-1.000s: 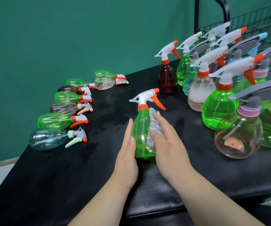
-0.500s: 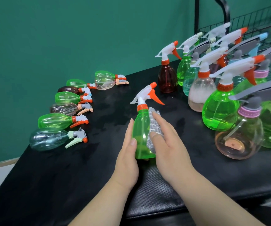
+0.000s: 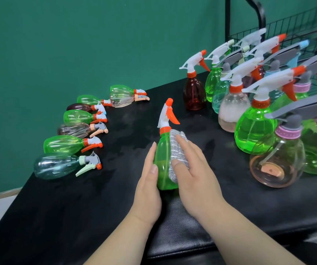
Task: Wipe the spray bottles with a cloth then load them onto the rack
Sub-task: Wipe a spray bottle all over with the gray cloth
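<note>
A small green spray bottle with a white and orange trigger head stands upright on the black table, in the middle. My left hand holds its left side, thumb on the front. My right hand presses a grey cloth against the bottle's right side, fingers and thumb curved over the cloth. The black wire rack stands at the back right, behind the standing bottles.
Several spray bottles lie on their sides in a row at the left, among them a green one and a clear one. Several upright bottles crowd the right, including a brown one and a large green one. A green wall runs behind.
The green bottle has turned between my hands: its orange trigger pointed right before and has since swung round. Both hands stay on the bottle, the cloth still against it.
</note>
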